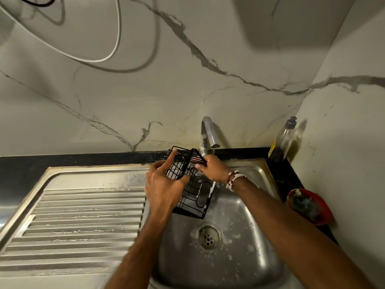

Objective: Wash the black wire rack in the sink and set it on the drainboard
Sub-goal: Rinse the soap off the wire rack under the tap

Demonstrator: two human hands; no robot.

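A black wire rack (195,195) is held tilted over the steel sink (239,236), under the tap (209,132). My left hand (164,184) grips its left side, thumb and fingers curled round the wires. My right hand (212,168) holds the rack's upper right part, just under the spout where a thin stream of water falls; its fingertips are partly hidden by the wires. Soap foam clings to the rack's right edge. The ribbed drainboard (79,217) lies to the left of the basin.
A soap bottle (283,140) stands at the back right corner on the black counter. A red bowl with a scrubber (308,205) sits right of the sink. The drain (208,236) has foam flecks around it. Cables hang on the marble wall.
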